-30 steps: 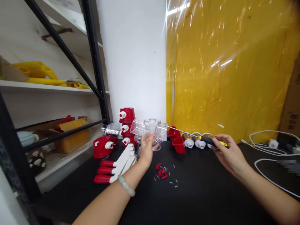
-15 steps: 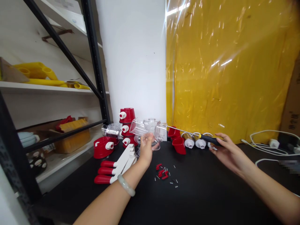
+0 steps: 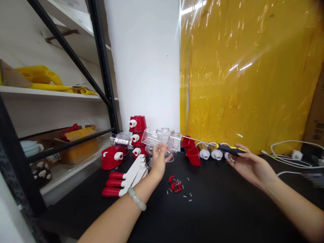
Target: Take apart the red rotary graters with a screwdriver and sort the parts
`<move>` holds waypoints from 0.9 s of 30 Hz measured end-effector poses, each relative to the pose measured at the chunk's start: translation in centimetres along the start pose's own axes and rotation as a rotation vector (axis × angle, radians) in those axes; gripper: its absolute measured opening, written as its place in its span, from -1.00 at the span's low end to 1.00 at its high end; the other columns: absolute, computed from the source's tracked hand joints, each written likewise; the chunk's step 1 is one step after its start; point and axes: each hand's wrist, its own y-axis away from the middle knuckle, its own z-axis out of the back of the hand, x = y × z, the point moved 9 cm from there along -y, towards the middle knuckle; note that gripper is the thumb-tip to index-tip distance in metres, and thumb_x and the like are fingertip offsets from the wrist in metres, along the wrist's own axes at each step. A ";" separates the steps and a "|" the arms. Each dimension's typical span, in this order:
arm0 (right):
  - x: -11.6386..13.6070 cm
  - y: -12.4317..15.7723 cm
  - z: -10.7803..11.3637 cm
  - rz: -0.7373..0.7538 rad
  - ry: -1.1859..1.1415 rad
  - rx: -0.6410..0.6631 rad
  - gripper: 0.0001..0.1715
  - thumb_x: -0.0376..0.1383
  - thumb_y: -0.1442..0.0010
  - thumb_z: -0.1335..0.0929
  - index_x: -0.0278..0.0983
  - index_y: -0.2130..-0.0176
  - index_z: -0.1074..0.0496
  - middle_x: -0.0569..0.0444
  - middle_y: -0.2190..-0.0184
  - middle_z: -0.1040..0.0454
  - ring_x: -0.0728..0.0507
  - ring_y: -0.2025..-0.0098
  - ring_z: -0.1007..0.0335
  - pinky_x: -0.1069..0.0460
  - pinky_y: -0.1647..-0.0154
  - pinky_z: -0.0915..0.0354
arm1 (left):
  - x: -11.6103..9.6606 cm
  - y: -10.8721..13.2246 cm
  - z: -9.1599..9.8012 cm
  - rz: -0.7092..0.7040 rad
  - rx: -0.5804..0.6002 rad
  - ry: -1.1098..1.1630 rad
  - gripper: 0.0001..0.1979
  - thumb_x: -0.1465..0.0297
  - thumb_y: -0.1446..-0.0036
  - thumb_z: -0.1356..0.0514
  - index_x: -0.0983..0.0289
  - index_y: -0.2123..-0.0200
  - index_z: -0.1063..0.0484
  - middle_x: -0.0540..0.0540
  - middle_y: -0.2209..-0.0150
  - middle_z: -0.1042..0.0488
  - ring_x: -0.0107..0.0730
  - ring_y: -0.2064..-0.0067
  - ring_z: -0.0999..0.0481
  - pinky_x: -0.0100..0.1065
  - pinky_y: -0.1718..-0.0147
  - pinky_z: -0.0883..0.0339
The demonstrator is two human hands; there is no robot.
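My left hand (image 3: 160, 162) is closed around a clear plastic grater housing (image 3: 165, 135), held above the black table. A long screwdriver (image 3: 229, 149) with a black and yellow handle is gripped in my right hand (image 3: 249, 167). Its thin shaft runs left, and the tip meets or lies just by the right-hand opening of the housing; exact contact cannot be made out. Below the hands lie small red plastic pieces (image 3: 174, 186) and several little metal pins (image 3: 190, 200). White crank handles with red grips (image 3: 113, 183) rest beside my left forearm.
Red bases with white knobs (image 3: 138, 124) are stacked behind my left hand, with another red base (image 3: 108, 158) farther left. Red hoppers (image 3: 193, 157) and several grater drums (image 3: 204, 152) line the back edge. White cables (image 3: 286, 158) lie right; a black-framed shelf (image 3: 103, 60) stands left.
The screwdriver handle has turned, so more of its yellow shows. My right fingers have shifted on it. My left hand keeps hold of the housing in nearly the same place.
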 end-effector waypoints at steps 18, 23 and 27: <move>-1.0 -0.1 0.9 -0.034 0.185 -0.058 -0.48 0.18 -0.13 -0.32 -0.19 0.34 -0.49 0.21 0.80 -0.18 0.02 0.77 -0.02 0.04 0.67 -0.24 | -0.2 0.1 -0.2 -0.025 0.031 0.005 -0.44 0.01 0.15 -0.37 0.21 0.22 -0.26 0.04 0.19 -0.33 -0.36 0.16 -0.44 -0.18 0.24 -0.53; -0.5 -0.2 0.7 0.015 0.116 -0.065 -0.68 -0.22 0.12 -0.55 -0.15 0.32 -0.47 0.22 0.56 -0.43 0.03 0.57 -0.29 0.09 0.48 -0.38 | -0.2 -0.1 0.0 -0.027 0.026 0.003 -0.44 0.00 0.15 -0.37 0.20 0.21 -0.25 0.03 0.19 -0.33 -0.36 0.17 -0.45 -0.19 0.24 -0.52; -0.5 -0.2 1.0 -0.057 -0.030 -0.069 -0.74 -0.14 0.06 -0.48 -0.15 0.31 -0.47 0.12 0.29 -0.55 -0.09 0.34 -0.46 -0.01 0.31 -0.45 | -0.3 0.2 -0.3 -0.027 0.037 0.004 -0.45 0.01 0.14 -0.37 0.19 0.21 -0.26 0.04 0.17 -0.35 -0.33 0.14 -0.46 -0.19 0.23 -0.52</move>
